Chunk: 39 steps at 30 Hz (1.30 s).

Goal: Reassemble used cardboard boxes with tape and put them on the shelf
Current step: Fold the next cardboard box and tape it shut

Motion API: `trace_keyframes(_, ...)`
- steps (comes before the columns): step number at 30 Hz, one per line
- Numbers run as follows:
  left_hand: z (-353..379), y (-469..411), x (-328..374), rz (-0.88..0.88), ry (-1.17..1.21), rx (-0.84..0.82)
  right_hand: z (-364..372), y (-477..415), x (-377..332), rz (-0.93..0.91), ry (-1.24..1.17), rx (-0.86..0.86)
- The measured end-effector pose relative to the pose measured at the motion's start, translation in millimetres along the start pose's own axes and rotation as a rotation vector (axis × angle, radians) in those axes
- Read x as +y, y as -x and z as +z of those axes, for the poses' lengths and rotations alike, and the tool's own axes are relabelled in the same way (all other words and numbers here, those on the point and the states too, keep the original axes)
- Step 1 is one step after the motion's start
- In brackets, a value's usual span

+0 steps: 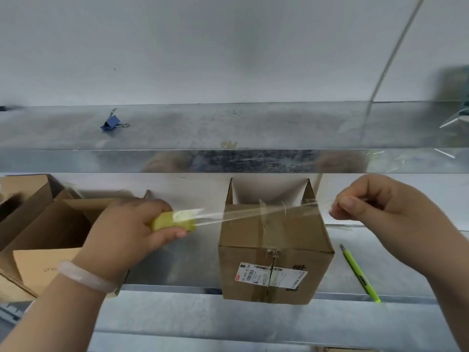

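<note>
My left fingers (175,235) are curled tight round the yellow tape roll (170,222), and my right fingers (347,202) pinch the free end of the clear strip (253,212), which is stretched between them just above the cardboard box (275,252). That box sits at the front edge of the lower metal shelf (177,278), with one run of tape already over its top seam. I judge this strip to be a crosswise second pass, not yet laid or cut. To its left more boxes (43,224) stand open, probably still to do. A green tool (359,273) lies right of the box, and a blue binder clip (113,122) sits on the upper shelf (253,128)
</note>
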<state>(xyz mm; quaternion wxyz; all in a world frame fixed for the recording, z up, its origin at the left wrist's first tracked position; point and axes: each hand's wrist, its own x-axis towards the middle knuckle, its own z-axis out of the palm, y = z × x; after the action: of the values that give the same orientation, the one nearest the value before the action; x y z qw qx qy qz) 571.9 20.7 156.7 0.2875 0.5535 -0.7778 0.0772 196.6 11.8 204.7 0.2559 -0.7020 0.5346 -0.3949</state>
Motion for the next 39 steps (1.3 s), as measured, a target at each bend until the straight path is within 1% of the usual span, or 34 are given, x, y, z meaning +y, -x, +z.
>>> trace_keyframes(3, 5, 7, -3, 0.054, 0.084, -0.047, -6, 8, 14, 0.048, 0.05, -0.036)
trace_keyframes(6, 12, 7, 5, 0.087, 0.146, -0.081, -6, 19, 28, 0.126, -0.029, -0.088)
trace_keyframes(8, 15, 7, 6, 0.063, 0.18, -0.12, -8, 26, 40, 0.165, -0.062, -0.13)
trace_keyframes(11, 20, 7, 8, 0.014, 0.165, -0.143, -6, 33, 51, 0.235, -0.167, -0.147)
trace_keyframes(14, 25, 6, 9, -0.028, 0.198, -0.168, -4, 34, 59, 0.253, -0.197, -0.101)
trace_keyframes(16, 26, 7, 6, -0.048, 0.223, -0.182, -8, 38, 59, 0.266, -0.203, -0.111)
trace_keyframes(18, 24, 7, 2, -0.035, 0.169, -0.198, -15, 41, 63, 0.28, -0.221, -0.095)
trace_keyframes(20, 22, 8, -2, 0.019, 0.104, -0.197, -21, 42, 72, 0.283, -0.216, -0.041)
trace_keyframes(22, 22, 11, -6, 0.021, 0.145, -0.208, -24, 40, 79, 0.267, -0.201, -0.048)
trace_keyframes(24, 22, 13, -5, -0.043, 0.222, -0.23, -22, 38, 84, 0.235, -0.186, -0.018)
trace_keyframes(26, 26, 13, -5, -0.091, 0.263, -0.237, -18, 35, 91, 0.236, -0.279, -0.007)
trace_keyframes(30, 33, 8, 0, -0.092, 0.274, -0.26, -8, 34, 106, 0.334, -0.709, -0.051)
trace_keyframes(32, 35, 6, 1, -0.084, 0.265, -0.272, -1, 35, 111, 0.376, -0.849, -0.015)
trace_keyframes(36, 40, 2, 3, -0.071, 0.256, -0.286, 15, 38, 121, 0.431, -0.999, 0.109)
trace_keyframes(39, 46, 0, 1, -0.078, 0.223, -0.307, 29, 37, 126, 0.476, -1.092, 0.158)
